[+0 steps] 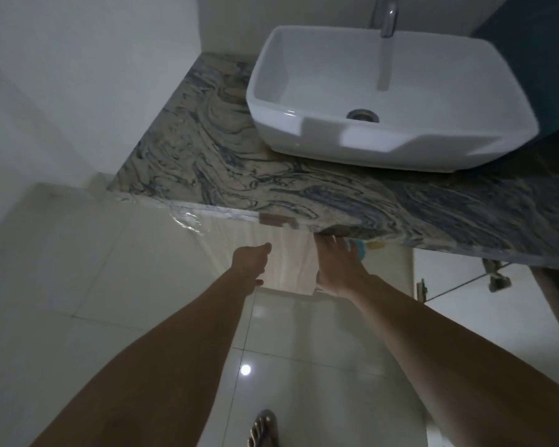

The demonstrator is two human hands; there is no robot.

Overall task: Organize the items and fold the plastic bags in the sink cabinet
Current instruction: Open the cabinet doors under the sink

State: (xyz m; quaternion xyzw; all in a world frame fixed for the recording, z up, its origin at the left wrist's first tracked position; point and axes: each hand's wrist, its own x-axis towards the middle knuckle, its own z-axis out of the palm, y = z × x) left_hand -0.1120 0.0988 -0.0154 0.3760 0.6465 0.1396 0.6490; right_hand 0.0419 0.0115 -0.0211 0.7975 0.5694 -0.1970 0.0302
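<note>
Both hands reach beneath the marbled tabletop (239, 175): left hand (250, 264) relaxed wide, right hand (339, 269) fingers spread on the cabinet door (291, 262).

no readable text, label, brand, number or sign in the head view. checked the white basin (391, 101), the tap (388, 17), the marbled countertop (304, 185) and the pale cabinet door (291, 262): all unmarked as far as can be seen (a small brownish patch on the countertop's front edge is too blurred to show any lettering).
</note>
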